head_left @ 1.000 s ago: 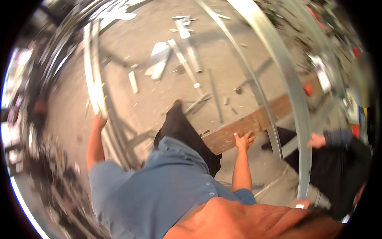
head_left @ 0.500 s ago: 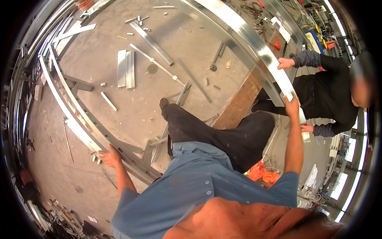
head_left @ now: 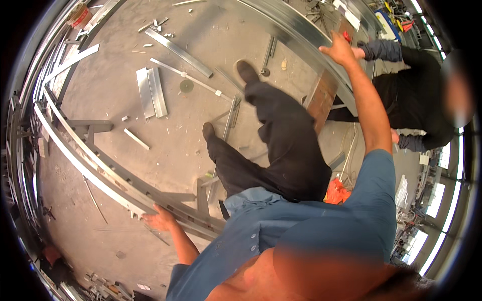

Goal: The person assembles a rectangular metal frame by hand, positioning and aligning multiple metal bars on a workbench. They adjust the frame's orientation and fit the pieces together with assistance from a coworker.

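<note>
Drab brown concrete workshop floor [head_left: 170,135] scattered with flat silvery metal offcuts [head_left: 144,93].
At the broad, shiny silver metal profile [head_left: 296,36], the right hand [head_left: 342,51] is spread, thumb out, contact unclear; well left of that profile, the left hand [head_left: 160,219] is at the near end of a long, narrow, pale metal strip [head_left: 75,157], its grip impossible to tell.

a fisheye view looks steeply down from the person's head, from the left of two cameras worn side by side. the blue shirt [head_left: 281,215] sits close to the lens; the left hand [head_left: 160,219] and right hand [head_left: 342,49] come farther out, the floor [head_left: 173,135] farther still, straight edges bowing toward the dark rim.
</note>
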`<action>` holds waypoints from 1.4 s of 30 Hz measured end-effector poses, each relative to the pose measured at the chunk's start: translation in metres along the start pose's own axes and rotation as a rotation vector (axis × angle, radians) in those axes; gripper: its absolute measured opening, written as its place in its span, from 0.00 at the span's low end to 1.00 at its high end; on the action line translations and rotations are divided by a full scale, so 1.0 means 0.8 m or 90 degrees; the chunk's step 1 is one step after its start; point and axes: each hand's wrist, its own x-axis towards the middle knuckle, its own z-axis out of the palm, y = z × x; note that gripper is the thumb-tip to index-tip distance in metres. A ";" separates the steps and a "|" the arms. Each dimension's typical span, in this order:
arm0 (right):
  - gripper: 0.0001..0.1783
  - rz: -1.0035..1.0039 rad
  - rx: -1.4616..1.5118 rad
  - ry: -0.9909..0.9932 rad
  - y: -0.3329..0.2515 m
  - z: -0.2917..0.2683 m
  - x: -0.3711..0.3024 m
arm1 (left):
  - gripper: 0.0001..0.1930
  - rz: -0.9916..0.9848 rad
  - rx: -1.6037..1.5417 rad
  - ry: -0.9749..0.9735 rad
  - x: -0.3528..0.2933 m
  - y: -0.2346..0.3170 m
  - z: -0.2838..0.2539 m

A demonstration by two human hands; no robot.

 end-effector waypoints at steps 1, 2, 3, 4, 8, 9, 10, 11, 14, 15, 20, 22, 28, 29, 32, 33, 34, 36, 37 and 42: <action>0.51 0.027 -0.007 -0.038 -0.013 0.008 0.024 | 0.46 0.009 0.001 0.009 0.000 -0.007 0.005; 0.53 0.052 -0.015 -0.075 -0.029 0.011 0.049 | 0.46 0.016 0.006 0.005 -0.003 -0.011 0.007; 0.56 0.078 -0.023 -0.108 -0.043 0.016 0.075 | 0.46 0.023 0.009 0.002 -0.006 -0.013 0.009; 0.59 0.093 -0.023 -0.110 -0.044 0.027 0.098 | 0.46 0.031 0.010 0.002 -0.006 -0.011 0.010; 0.64 0.144 0.006 -0.176 -0.003 0.083 0.158 | 0.46 0.034 -0.019 -0.046 0.011 -0.003 -0.015; 0.63 0.149 0.014 -0.210 0.000 0.094 0.176 | 0.46 -0.018 0.041 -0.088 0.014 0.012 -0.037; 0.59 0.131 0.066 -0.245 0.004 0.100 0.192 | 0.45 -0.069 0.095 -0.130 0.019 0.041 -0.060; 0.55 0.107 0.119 -0.277 0.009 0.107 0.211 | 0.44 -0.067 0.062 -0.101 0.025 0.076 -0.085; 0.38 0.064 0.192 -0.370 0.022 0.138 0.240 | 0.39 0.049 -0.062 0.015 0.090 0.202 -0.124; 0.35 0.080 0.195 -0.378 0.012 0.140 0.245 | 0.37 0.142 -0.123 0.066 0.120 0.245 -0.120; 0.28 0.028 0.332 -0.424 -0.010 0.134 0.278 | 0.40 0.331 -0.497 -0.184 0.194 0.680 -0.181; 0.30 0.060 0.418 -0.483 -0.003 0.144 0.276 | 0.42 0.355 -0.618 -0.406 0.184 0.847 -0.203; 0.29 0.103 0.438 -0.597 0.002 0.162 0.279 | 0.50 0.281 -0.695 -0.751 0.155 1.187 -0.229; 0.29 0.121 0.461 -0.618 -0.009 0.146 0.291 | 0.50 0.259 -0.700 -0.736 0.151 1.218 -0.229; 0.31 0.123 0.469 -0.651 -0.043 0.121 0.327 | 0.48 0.226 -0.677 -0.686 0.150 1.288 -0.220; 0.32 0.109 0.497 -0.632 -0.053 0.122 0.334 | 0.46 0.217 -0.671 -0.662 0.151 1.302 -0.215; 0.34 0.094 0.525 -0.613 -0.063 0.123 0.340 | 0.45 0.207 -0.665 -0.637 0.154 1.314 -0.210; 0.35 0.091 0.546 -0.612 -0.088 0.122 0.363 | 0.37 0.199 -0.676 -0.571 0.168 1.332 -0.198; 0.35 0.103 0.538 -0.629 -0.103 0.120 0.376 | 0.39 0.201 -0.672 -0.571 0.181 1.342 -0.192; 0.34 0.093 0.482 -0.588 -0.190 0.090 0.450 | 0.32 0.227 -0.671 -0.528 0.275 1.383 -0.169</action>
